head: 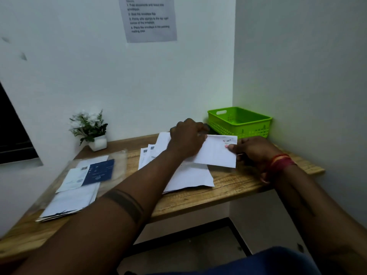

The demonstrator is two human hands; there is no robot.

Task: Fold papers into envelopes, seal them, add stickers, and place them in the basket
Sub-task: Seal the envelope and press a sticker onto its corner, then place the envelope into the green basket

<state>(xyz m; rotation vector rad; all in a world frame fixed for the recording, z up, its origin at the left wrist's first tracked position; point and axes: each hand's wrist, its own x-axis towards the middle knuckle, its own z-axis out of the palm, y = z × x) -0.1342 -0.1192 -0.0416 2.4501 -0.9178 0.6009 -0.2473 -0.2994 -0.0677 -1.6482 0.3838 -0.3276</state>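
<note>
The person leans over the wooden counter (pixel 234 187) with both arms stretched toward the green basket (pixel 240 121), which sits in the far corner against the two walls. Just in front of the basket, a white envelope (pixel 216 153) is held a little above a loose pile of white papers (pixel 188 177). Small stickers (pixel 227 140) show near the envelope's corner closest to the basket.

The left hand (pixel 186 137) lies over the envelope's end farther from the basket, knuckles up and fingers curled down onto the paper; whether its grip closes round the edge I cannot tell. The right hand (pixel 252 149) pinches the other end, thumb on top near the stickers, so its grip is narrow and holding the envelope. A red thread band (pixel 279 162) circles that wrist.

Well away from the basket, toward the other end of the counter, lies a clear plastic sleeve (pixel 117 161) with a dark blue booklet (pixel 99 172) and more white sheets (pixel 69 203). A small potted plant (pixel 90 128) stands by the wall there. A printed notice (pixel 149 18) hangs on the wall above.
</note>
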